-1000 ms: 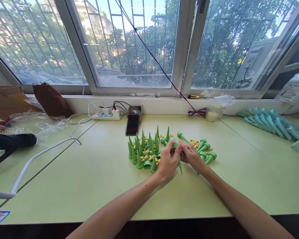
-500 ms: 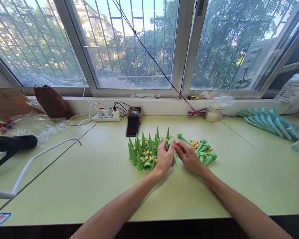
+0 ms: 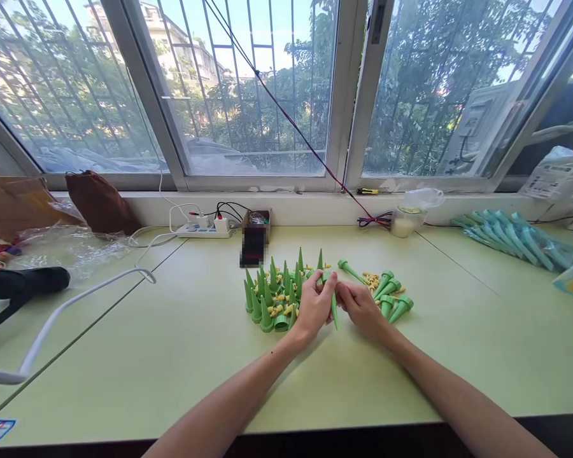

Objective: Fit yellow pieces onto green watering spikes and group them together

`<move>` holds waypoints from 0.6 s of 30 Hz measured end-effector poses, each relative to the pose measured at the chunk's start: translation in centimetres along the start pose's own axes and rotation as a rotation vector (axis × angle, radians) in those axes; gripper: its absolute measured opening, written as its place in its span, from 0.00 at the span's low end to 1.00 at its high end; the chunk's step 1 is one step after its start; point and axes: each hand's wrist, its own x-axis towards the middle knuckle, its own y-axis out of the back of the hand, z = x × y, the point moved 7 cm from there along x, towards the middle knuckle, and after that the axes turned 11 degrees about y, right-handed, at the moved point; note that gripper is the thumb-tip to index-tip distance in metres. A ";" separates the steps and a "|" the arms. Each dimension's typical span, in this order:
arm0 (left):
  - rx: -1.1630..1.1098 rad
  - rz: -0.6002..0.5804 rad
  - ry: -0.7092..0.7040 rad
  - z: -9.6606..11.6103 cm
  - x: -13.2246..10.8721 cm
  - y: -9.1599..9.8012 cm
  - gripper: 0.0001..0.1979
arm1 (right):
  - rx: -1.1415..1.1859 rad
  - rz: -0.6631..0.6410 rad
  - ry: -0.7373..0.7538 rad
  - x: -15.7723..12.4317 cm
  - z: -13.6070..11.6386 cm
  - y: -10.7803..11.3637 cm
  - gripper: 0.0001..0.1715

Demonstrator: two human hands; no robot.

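Note:
My left hand (image 3: pixel 314 305) pinches a green plastic cone spike (image 3: pixel 333 306) near its wide top, tip pointing down towards me. My right hand (image 3: pixel 360 306) rests just right of it with fingers curled at the spike's top; what they hold is hidden. Left of my hands, several green cones (image 3: pixel 270 294) stand upright among small yellow parts (image 3: pixel 277 309). To the right lie several more green spikes (image 3: pixel 391 299) on their sides with yellow parts (image 3: pixel 371 278) behind them.
The pale green table (image 3: pixel 181 343) runs under a window. A power strip (image 3: pixel 203 229) and a small dark box (image 3: pixel 253 243) sit at the back. A white cable (image 3: pixel 76 299) loops at left near a black object (image 3: pixel 21 282). Bagged teal spikes (image 3: pixel 516 236) lie far right; a plastic-wrapped jar (image 3: pixel 408 219) stands by the sill.
My hands have drawn slightly apart. The right hand eased off to the right while the left keeps the spike, now held more upright.

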 end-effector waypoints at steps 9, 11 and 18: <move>-0.074 0.041 -0.004 -0.1 0.0 0.2 0.27 | 0.043 0.026 -0.051 -0.1 0.1 0.2 0.26; -0.060 0.038 -0.007 -0.1 -0.1 0.2 0.27 | 0.076 0.035 -0.068 -0.2 0.6 0.1 0.27; 0.086 0.048 -0.166 0.6 -0.8 0.1 0.22 | 0.475 0.062 -0.297 -0.6 1.6 -1.4 0.35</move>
